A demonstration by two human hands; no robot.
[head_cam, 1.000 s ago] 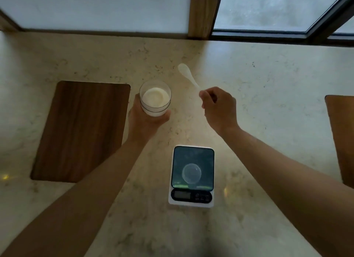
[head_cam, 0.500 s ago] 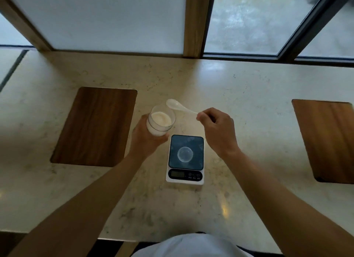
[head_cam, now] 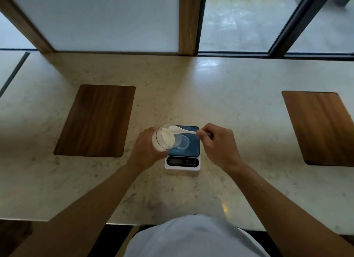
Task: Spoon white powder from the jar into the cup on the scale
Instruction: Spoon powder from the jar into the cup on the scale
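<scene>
Jar (head_cam: 164, 140) gripped tilted in left hand (head_cam: 146, 151); white spoon (head_cam: 181, 130) pinched by right hand (head_cam: 216, 143). Powder may be spilled onto scale (head_cam: 183, 157), missing cup (head_cam: 183, 142).

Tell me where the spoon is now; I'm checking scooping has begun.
In the head view, centre: the right hand holds the spoon, bowl at the mouth of the tilted jar, above the scale.

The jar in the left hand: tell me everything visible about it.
The jar is a clear, round, lidless container, about half full of white powder. The left hand grips it from below, tilting its mouth toward the scale. It is lifted off the counter, overlapping the scale's left edge and the cup. The white spoon's bowl is at its mouth.
</scene>
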